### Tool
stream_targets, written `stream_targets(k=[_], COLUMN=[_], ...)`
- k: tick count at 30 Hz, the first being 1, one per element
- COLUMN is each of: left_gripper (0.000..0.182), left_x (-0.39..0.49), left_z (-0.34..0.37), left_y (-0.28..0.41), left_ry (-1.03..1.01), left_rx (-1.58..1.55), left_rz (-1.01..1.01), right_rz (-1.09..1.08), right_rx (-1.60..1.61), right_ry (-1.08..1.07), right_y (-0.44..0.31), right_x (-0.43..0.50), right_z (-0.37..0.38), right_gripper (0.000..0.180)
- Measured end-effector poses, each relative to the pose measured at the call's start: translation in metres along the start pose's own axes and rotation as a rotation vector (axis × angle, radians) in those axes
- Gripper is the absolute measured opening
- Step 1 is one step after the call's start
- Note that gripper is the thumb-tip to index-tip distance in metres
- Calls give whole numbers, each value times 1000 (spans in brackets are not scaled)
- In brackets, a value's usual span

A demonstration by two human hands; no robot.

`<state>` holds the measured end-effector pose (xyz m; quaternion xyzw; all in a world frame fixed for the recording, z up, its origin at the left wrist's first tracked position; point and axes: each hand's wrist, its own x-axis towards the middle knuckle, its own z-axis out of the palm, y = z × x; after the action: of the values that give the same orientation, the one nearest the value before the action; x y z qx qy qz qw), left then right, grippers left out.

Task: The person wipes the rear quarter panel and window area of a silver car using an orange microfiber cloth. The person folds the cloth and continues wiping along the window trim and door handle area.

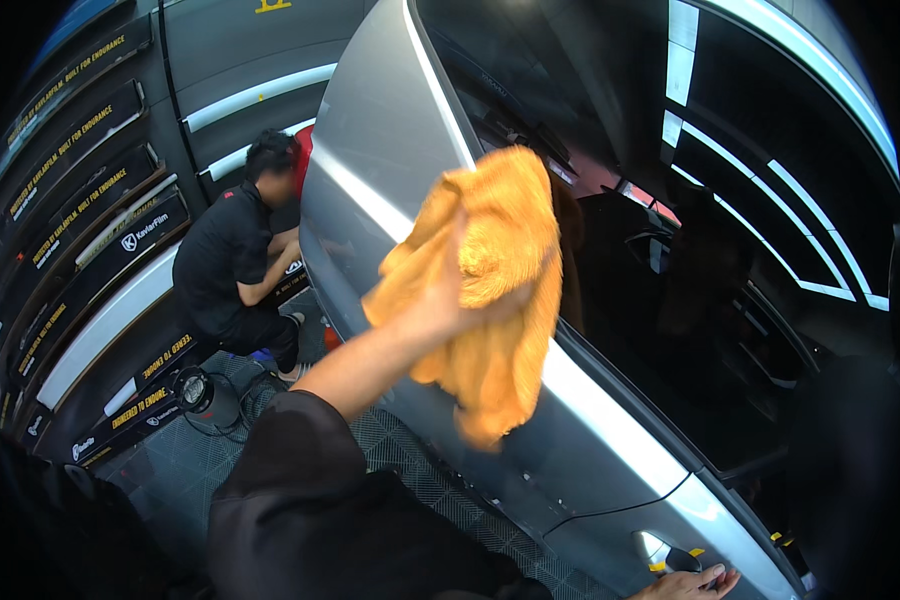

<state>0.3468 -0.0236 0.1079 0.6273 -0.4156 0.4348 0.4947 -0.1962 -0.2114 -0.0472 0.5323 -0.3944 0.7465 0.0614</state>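
Note:
My left hand [450,292], blurred, reaches up and forward over the car's side with an orange microfiber towel [510,225]. Part of the towel is bunched between thumb and fingers; the rest spreads over the edge of the dark side window [615,300] and the grey body panel [420,172]. Whether the towel touches the car everywhere cannot be told. At the bottom edge, my right hand [694,583] rests beside the door handle [667,555], which has bits of yellow tape around it. Its fingers are loosely apart, no object visible in them, and it is partly cut off by the frame.
Another person [225,247] in black crouches at the car's rear end, by a red tail light [302,161]. A round black machine [206,397] with a cable stands on the grated floor tiles [172,465]. Racks of long boxes [82,180] line the left wall.

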Motion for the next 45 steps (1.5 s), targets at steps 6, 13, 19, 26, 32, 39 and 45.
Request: stream_targets(k=[6, 13, 19, 26, 32, 39, 45], left_gripper=[56, 72, 69, 61, 66, 80, 65], left_x=[89, 105, 51, 121, 105, 186, 124], left_z=[5, -18, -25, -16, -2, -30, 18], left_y=[-46, -20, 28, -54, -37, -117, -133], left_ry=[-34, -146, 218, -277, -8, -25, -14], left_rx=[116, 161, 368, -318, 131, 88, 412], left_rz=[-204, -337, 10, -539, 213, -369, 318], right_rz=[-45, -72, -24, -76, -55, -14, 67], right_rx=[11, -6, 72, 71, 52, 41, 121], right_ry=[3, -21, -2, -49, -94, -118, -65], right_y=[11, 8, -6, -3, 18, 22, 5], right_x=[2, 3, -1, 0, 4, 1, -1], right_z=[-1, -4, 1, -4, -5, -19, -8], right_gripper=[54, 53, 53, 56, 60, 61, 64])
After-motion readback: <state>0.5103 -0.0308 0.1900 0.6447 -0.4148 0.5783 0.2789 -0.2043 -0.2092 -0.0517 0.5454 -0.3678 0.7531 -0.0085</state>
